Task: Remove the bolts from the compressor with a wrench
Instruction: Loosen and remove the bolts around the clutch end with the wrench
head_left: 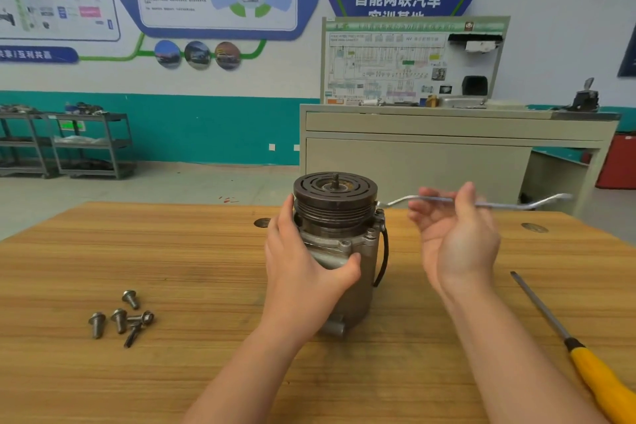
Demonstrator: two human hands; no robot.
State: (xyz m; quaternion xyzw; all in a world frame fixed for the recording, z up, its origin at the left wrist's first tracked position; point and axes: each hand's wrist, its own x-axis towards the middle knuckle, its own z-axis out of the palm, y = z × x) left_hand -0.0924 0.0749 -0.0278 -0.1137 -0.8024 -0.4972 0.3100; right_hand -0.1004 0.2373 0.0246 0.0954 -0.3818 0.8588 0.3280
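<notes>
The grey compressor stands upright on the wooden table, its dark pulley on top. My left hand grips the compressor body from the left, thumb across the front. A thin silver wrench lies level to the right of the pulley, its left end at a bolt on the right flange. My right hand holds the wrench shaft loosely between raised thumb and lightly curled fingers, palm turned toward me. Several removed bolts lie loose on the table at the left.
A screwdriver with a yellow handle lies on the table at the right, tip pointing away. The table has two round holes near its far edge. Beyond it stand a beige training bench and metal shelf carts.
</notes>
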